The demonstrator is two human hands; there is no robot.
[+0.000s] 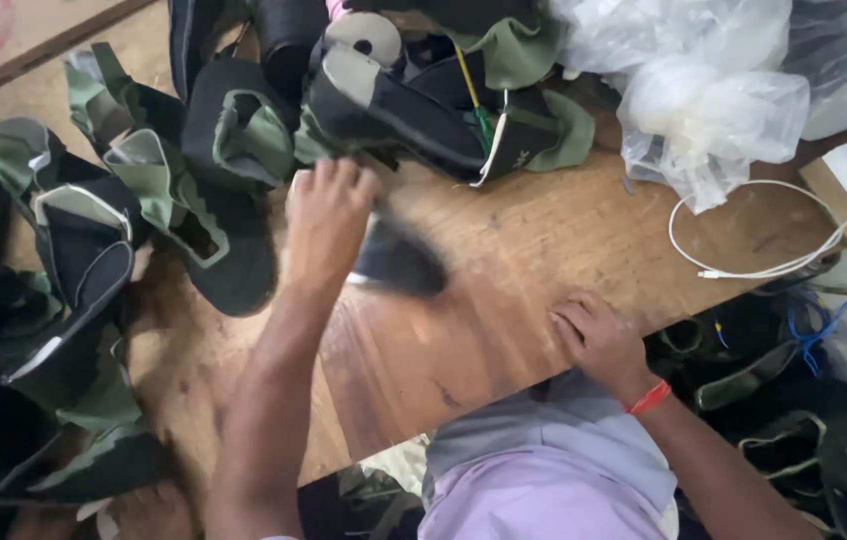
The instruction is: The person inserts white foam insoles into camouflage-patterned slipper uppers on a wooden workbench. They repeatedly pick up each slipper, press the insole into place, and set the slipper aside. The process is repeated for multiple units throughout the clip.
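- While the left hand (328, 222) reaches forward in the middle of the frame, its fingers curl over a dark piece (398, 262) that is blurred; it looks like a black shoe upper, gripped at its near end, lying on the wooden worktop (533, 250) just right of the hand.
- At lower right of centre, the right hand (598, 338) rests on the worktop's near edge, fingers bent under and pressed together, holding nothing that can be seen; a red band (649, 398) circles its wrist.
- Just beyond the left hand, at top centre, black and green shoe uppers (413, 90) lie heaped, some with pale lining showing.
- More black and green uppers (73, 250) crowd the left side of the frame, from top to bottom.
- Clear plastic bags (703, 90) sit bunched at upper right.
- Below the bags, a white cable (743, 270) loops across the worktop.
- Further dark uppers (803, 430) fill the lower right corner, off the worktop's edge.
- A lilac garment (533, 490) on the person shows at bottom centre.
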